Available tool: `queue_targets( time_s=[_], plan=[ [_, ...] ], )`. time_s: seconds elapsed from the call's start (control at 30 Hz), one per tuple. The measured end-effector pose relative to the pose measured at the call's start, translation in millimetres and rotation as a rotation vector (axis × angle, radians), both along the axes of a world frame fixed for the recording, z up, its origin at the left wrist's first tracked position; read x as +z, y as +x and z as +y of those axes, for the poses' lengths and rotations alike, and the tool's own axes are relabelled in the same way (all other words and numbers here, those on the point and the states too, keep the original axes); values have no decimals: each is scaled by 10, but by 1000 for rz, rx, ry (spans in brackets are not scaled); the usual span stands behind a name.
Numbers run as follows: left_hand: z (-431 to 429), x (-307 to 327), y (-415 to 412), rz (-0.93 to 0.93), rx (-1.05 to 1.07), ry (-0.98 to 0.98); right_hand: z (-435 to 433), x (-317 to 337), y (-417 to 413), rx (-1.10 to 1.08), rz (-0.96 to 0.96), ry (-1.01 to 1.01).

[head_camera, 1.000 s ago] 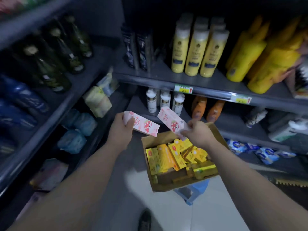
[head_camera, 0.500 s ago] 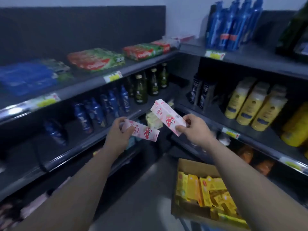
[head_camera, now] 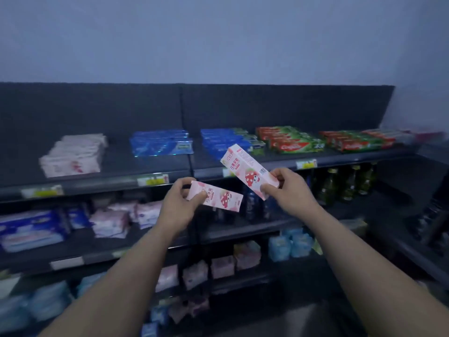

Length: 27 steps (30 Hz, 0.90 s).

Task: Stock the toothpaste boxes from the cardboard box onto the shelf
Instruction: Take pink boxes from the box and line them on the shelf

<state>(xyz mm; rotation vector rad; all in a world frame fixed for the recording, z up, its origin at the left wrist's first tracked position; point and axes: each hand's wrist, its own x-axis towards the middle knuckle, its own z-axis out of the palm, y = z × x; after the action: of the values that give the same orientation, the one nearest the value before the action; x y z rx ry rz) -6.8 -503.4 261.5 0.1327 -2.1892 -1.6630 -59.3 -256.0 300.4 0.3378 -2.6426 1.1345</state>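
Toothpaste boxes, one pinched by its end in the left hand (head_camera: 178,203) and one in the right hand (head_camera: 288,190), should go flat beside the pink stack (head_camera: 73,155) on the top shelf (head_camera: 116,166)

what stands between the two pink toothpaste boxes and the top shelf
Nothing visible. The left hand and right hand hold the lower pink strawberry-print box and the upper pink strawberry-print box in open air before the dark top shelf; bare board lies between its pale pink stack and blue boxes.
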Motion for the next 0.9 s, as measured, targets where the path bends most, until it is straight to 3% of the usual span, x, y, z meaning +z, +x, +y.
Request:
queue_targets(
  time_s=[0.43, 0.9],
  plan=[
    [-2669, 431, 651, 77, 299, 60, -2763, 429, -47, 224, 60, -68],
    [-4013, 678, -185, 120, 512, -28, -3949, 646, -1141, 227, 81, -77]
  ],
)
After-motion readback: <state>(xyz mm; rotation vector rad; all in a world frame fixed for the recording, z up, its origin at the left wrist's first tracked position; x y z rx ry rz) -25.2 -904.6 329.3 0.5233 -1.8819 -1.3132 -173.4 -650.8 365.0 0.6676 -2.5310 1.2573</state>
